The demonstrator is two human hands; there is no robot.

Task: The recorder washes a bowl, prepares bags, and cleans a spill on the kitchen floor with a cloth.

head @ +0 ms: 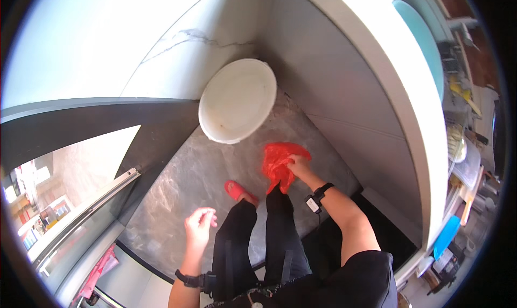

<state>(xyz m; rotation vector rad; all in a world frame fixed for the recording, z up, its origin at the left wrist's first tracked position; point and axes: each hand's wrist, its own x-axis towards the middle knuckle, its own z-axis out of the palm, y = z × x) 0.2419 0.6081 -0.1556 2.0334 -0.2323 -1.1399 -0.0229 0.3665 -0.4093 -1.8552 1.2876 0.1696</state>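
Note:
My right hand [299, 166] grips a crumpled red plastic bag [279, 162], which hangs down in front of my right leg and hides that foot. My left hand [198, 226] is raised to the left of my legs, its fingers curled in, with nothing visible in them. In the corner beyond both hands is a large round white tub [238, 102], its wide mouth facing me. Only a small dark spot shows on its pale inside. The bag is nearer to me than the tub and apart from it.
Grey marbled flooring [173, 199] lies under my red slipper [237, 190]. A grey panel [339, 69] rises at the right, beside a counter crowded with utensils and a blue item [446, 235]. At the left are a veined white wall [177, 65] and a sliding-door track [101, 203].

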